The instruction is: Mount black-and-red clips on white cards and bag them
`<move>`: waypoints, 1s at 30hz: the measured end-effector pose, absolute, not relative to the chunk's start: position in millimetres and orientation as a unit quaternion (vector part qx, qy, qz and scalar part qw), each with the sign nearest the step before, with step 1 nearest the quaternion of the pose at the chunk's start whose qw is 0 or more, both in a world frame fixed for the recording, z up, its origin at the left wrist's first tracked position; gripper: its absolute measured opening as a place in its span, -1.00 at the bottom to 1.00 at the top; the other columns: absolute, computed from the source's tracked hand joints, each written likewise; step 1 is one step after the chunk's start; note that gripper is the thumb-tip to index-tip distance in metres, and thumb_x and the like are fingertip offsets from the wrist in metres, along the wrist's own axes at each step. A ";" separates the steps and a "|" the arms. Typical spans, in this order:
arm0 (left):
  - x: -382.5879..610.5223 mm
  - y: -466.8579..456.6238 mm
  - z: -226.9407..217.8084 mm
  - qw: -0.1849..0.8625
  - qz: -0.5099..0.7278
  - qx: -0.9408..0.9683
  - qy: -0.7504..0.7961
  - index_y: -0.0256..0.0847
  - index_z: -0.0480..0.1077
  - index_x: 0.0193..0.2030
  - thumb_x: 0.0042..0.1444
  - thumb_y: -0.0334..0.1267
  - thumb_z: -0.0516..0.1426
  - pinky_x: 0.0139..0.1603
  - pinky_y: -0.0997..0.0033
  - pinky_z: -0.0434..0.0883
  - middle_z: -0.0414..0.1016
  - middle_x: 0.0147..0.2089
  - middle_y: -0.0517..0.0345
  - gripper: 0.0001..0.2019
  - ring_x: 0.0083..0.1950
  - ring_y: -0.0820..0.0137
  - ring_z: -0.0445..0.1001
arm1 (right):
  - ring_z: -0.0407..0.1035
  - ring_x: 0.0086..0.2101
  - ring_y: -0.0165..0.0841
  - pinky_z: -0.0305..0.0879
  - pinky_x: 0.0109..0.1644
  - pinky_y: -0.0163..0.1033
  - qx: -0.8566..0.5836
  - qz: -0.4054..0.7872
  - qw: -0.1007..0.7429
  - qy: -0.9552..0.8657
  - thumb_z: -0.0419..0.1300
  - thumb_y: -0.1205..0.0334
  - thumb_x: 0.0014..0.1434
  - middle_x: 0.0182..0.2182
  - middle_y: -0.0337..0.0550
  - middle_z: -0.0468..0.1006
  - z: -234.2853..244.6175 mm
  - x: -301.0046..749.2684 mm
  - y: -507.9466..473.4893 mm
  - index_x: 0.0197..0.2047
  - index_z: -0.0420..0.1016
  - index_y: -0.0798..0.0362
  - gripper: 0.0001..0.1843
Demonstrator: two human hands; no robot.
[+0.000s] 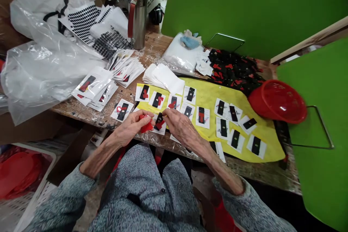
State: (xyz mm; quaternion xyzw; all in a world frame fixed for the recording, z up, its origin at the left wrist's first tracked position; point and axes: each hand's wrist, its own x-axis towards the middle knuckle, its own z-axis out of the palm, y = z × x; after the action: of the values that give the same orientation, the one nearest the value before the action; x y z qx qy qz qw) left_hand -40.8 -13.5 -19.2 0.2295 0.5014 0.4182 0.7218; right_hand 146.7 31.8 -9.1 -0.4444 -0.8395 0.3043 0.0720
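A black strip (159,117) on a white card (163,130) is lying between the hands, a red tab (159,124) partly covering it, its long axis running roughly from one to seven o'clock. The right hand (181,125) is hovering nearer, the card lying at seven from its bunched fingertips; whether they are pinching anything, I cannot tell. It is angling in from four, palm down. The left hand (134,124), reaching from eight, is clasping red pieces (146,126).

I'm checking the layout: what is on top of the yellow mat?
White cards lie on the yellow mat, bearing black pieces; some also carry red pieces. The right hand covers part of the mat, so whatever lies beneath cannot be seen.
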 end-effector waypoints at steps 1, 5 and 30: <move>-38.3 -12.7 -19.7 0.714 0.418 0.238 0.509 -0.26 0.42 -0.28 -0.07 -0.16 0.34 -0.41 0.56 0.34 0.55 -0.41 0.18 -0.71 -0.48 0.56 0.43 | 0.30 -0.37 -0.37 0.19 -0.27 -0.25 -0.452 0.338 0.100 -0.819 -0.06 0.30 0.32 -0.34 -0.14 0.44 -4.2 146.4 31.4 -0.22 0.33 0.06 -0.83; -26.2 -8.6 -18.3 0.688 0.417 0.285 0.522 -0.26 0.41 -0.35 -0.08 -0.09 0.34 -0.53 0.58 0.31 0.54 -0.47 0.19 -0.69 -0.55 0.55 0.44 | 0.29 -0.39 -0.41 0.20 -0.25 -0.26 -0.457 0.468 0.183 -0.734 -0.03 0.19 0.31 -0.40 -0.23 0.42 7.3 146.4 33.6 -0.28 0.34 0.05 -0.80; 6.7 4.1 -21.2 0.711 0.395 0.293 0.502 -0.26 0.34 -0.23 -0.11 -0.08 0.36 -0.50 0.53 0.38 0.56 -0.46 0.19 -0.58 -0.52 0.48 0.50 | 0.34 -0.33 -0.32 0.26 -0.23 -0.20 -0.522 0.290 0.164 -0.785 -0.02 0.30 0.31 -0.30 -0.09 0.45 -9.9 197.4 3.5 -0.26 0.34 0.04 -0.85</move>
State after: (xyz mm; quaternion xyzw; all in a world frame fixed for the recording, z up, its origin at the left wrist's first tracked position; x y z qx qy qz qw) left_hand 6.7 4.1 -21.2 0.2931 0.5018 0.3952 0.7114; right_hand 197.4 3.5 -9.9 -0.5225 -0.7849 0.2901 0.1636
